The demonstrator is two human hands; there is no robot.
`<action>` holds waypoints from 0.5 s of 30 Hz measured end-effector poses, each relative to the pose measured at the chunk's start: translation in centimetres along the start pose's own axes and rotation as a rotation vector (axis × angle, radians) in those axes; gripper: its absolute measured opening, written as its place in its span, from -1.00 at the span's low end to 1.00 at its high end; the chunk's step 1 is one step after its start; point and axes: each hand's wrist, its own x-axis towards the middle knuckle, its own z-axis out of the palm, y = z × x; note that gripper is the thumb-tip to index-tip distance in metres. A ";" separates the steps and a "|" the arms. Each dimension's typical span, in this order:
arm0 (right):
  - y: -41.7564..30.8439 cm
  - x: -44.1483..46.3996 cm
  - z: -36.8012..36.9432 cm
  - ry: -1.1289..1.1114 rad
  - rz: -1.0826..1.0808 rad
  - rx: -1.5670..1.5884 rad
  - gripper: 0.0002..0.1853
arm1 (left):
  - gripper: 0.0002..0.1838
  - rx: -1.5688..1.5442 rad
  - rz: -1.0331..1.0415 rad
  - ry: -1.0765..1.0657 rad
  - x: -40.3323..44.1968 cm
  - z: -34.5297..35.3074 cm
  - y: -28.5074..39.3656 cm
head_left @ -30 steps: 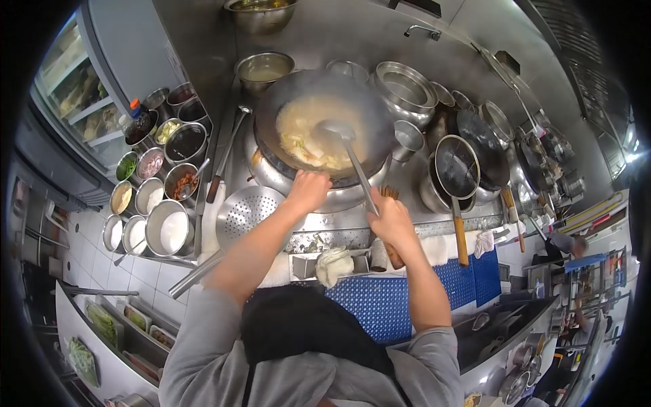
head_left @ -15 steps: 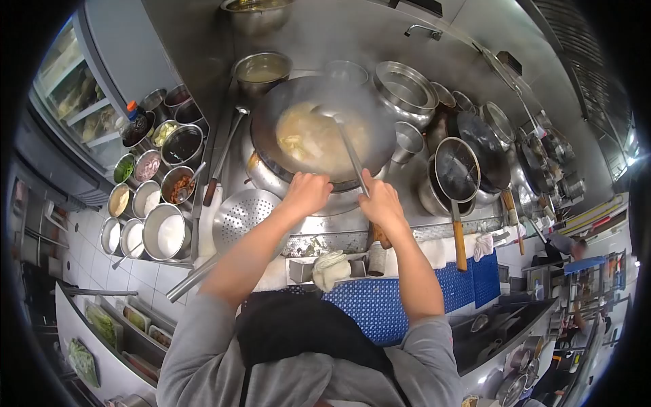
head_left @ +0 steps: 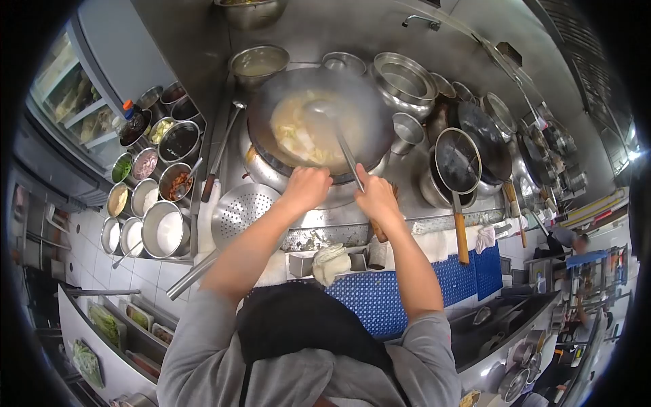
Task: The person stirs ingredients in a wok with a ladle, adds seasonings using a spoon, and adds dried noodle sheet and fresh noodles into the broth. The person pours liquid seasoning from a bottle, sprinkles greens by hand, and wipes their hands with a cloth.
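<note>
A large dark wok (head_left: 263,105) sits on the stove, steaming, with pale cloudy broth and whitish-yellow pieces (head_left: 296,142) in it. My left hand (head_left: 310,187) is closed at the wok's near rim; its fingertips are hidden behind the knuckles. In my right hand (head_left: 376,198) is the long metal handle of a ladle (head_left: 348,152), gripped near its lower end. The ladle's bowl is down in the middle of the wok, blurred by steam. Below my left wrist lies a perforated strainer (head_left: 237,211), its handle passing under my forearm.
Metal pots of seasonings (head_left: 164,229) stand on the left. Another ladle (head_left: 218,159) lies left of the wok. To the right are a small pot (head_left: 407,133), stacked bowls (head_left: 405,78) and a wooden-handled sieve (head_left: 459,227). A crumpled cloth (head_left: 331,264) lies at the stove's front.
The pale pieces show more plainly at the wok's near left side, and steam now veils the ladle's bowl. Both hands keep their grips. The whole view has shifted slightly.
</note>
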 end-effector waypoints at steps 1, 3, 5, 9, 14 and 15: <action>0.2 0.4 0.2 0.008 -0.007 -0.009 -0.32 | -0.76 0.001 -0.004 -0.016 0.2 -0.3 0.2; -0.2 -0.4 -0.6 -0.019 0.053 0.013 -0.32 | -0.78 0.002 -0.021 -0.050 0.3 -0.8 0.3; -1.6 -2.4 -2.6 -0.047 0.124 0.079 -0.33 | -0.81 -0.033 -0.056 -0.011 0.0 -0.5 0.5; -0.1 -6.8 -4.8 -0.070 0.173 0.294 -0.33 | -0.70 -0.151 0.069 0.167 -1.5 0.4 0.0; 3.5 -7.7 -2.6 -0.051 0.117 0.293 -0.31 | -0.43 -0.012 0.106 0.232 -4.6 1.1 1.0; 3.5 -7.6 -2.5 -0.043 0.120 0.303 -0.30 | -0.38 0.023 0.110 0.236 -4.8 1.0 1.2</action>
